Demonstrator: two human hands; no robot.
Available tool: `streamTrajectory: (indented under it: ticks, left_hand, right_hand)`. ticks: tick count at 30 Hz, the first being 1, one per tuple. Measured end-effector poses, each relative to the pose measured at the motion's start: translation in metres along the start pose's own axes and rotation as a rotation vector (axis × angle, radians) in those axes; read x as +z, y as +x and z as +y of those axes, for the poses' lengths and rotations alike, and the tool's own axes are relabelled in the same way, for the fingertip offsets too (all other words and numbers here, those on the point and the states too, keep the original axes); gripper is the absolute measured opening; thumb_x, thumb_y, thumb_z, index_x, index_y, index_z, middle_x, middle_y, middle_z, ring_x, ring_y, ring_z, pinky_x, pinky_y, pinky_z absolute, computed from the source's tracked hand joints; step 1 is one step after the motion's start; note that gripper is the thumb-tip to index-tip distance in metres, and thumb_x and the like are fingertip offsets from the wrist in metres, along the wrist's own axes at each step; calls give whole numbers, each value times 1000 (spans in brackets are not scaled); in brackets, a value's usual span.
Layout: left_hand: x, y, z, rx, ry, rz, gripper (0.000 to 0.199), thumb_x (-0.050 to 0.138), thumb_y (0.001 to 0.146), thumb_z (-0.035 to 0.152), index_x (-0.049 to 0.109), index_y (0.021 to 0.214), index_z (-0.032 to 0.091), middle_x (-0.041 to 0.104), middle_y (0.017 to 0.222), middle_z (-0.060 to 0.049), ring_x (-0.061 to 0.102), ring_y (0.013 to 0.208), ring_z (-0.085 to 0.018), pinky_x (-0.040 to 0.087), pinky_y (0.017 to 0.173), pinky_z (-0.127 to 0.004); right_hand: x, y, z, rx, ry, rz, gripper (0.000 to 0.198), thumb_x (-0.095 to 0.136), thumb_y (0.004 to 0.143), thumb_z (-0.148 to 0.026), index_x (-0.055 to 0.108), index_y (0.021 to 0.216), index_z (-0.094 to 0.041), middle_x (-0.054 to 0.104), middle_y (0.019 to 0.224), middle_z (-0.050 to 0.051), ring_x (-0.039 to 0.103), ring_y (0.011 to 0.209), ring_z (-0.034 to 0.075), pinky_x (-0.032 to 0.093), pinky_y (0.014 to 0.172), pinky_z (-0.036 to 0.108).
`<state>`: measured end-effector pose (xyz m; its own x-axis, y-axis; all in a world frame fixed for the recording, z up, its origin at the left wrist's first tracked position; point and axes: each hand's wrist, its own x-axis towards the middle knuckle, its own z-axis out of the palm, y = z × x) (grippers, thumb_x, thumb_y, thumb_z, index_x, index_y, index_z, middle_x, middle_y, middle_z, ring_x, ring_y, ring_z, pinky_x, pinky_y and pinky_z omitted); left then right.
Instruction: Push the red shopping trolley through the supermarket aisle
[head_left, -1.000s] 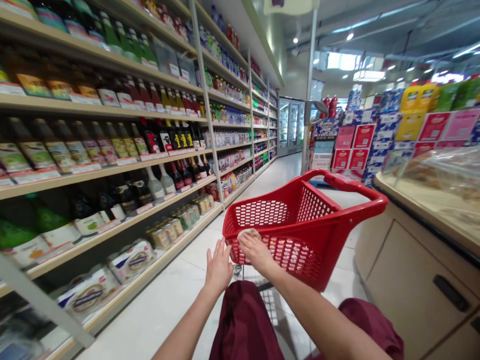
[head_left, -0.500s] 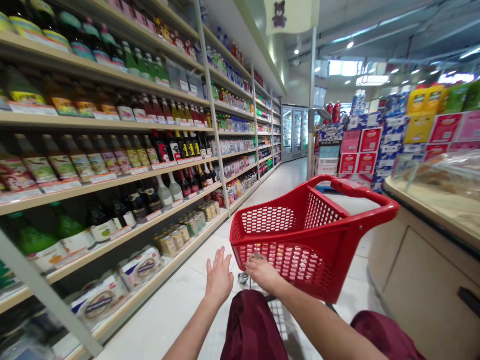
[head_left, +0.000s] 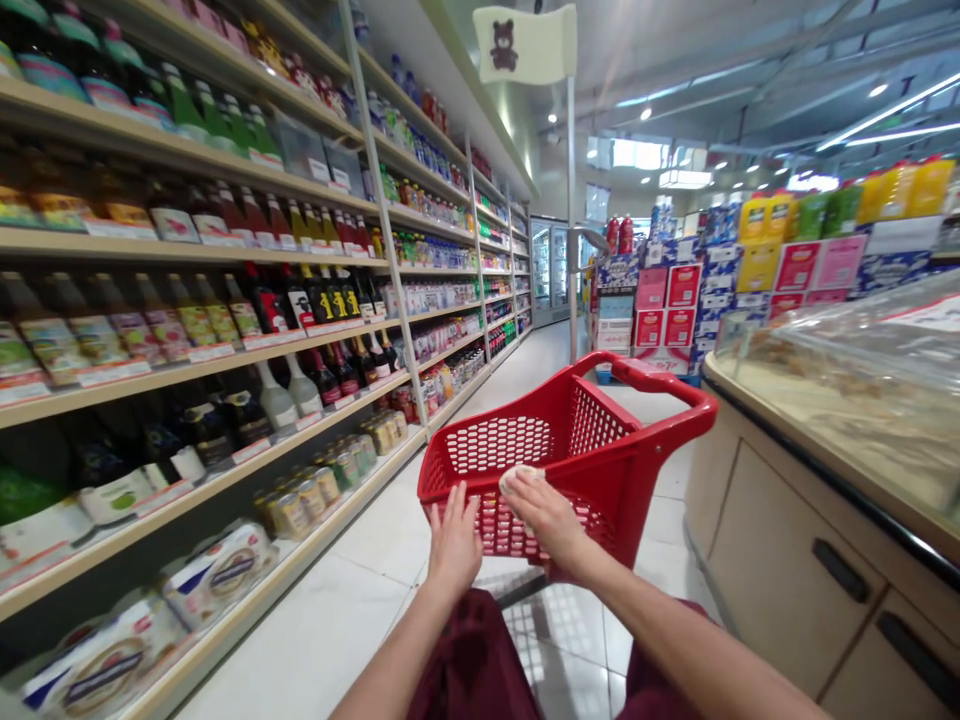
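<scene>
In front of me stands a red plastic shopping cart [head_left: 600,480] with perforated sides and a handle at its right end. My right hand [head_left: 551,515] is closed on a pale cloth [head_left: 520,478], pressed to the upper part of the cart's near side. My left hand [head_left: 456,540], fingers spread and holding nothing, is at the cart's near left corner; whether its fingertips touch the plastic I cannot tell. The basket's floor is hidden behind the near side.
Shelves [head_left: 202,350] of bottles, cans and packs line the left. At right stands a wooden counter [head_left: 787,540] with a clear cover and dark handles. Stacked boxes [head_left: 667,310] and a metal post [head_left: 572,200] with a bear sign are beyond the cart. White floor tiles [head_left: 360,590] lie below.
My right hand has moved up the cart's side, and the cloth now shows in it. My left hand has come closer to the cart's corner. The camera view has turned right.
</scene>
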<state>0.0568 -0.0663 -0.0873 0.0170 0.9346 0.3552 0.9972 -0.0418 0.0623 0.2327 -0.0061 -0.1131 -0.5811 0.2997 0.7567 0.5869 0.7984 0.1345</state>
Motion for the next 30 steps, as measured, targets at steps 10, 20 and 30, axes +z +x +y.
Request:
streamTrajectory:
  ticks: [10, 20, 30]
  left_hand:
    - [6, 15, 36, 109, -7, -11, 55, 39, 69, 8, 39, 124, 17, 21, 142, -9, 16, 130, -21, 16, 105, -47]
    - [12, 23, 66, 218, -58, 4, 56, 38, 70, 8, 37, 125, 17, 21, 142, -9, 15, 131, -21, 14, 105, -47]
    - [12, 31, 90, 277, -96, 39, 56, 39, 70, 8, 38, 125, 18, 23, 141, -8, 17, 130, -21, 16, 105, -48]
  right_hand:
    - [-26, -23, 21, 56, -22, 22, 28, 40, 87, -18, 58, 108, -19, 55, 117, 6, 45, 115, 20, 40, 94, 39]
    - [-49, -43, 46, 101, -59, 24, 29, 41, 85, -14, 58, 108, -19, 56, 116, 7, 45, 114, 18, 41, 93, 37]
    - [-80, -51, 71, 119, -103, 87, 28, 39, 86, -14, 62, 101, -17, 60, 111, 8, 49, 111, 19, 44, 90, 35]
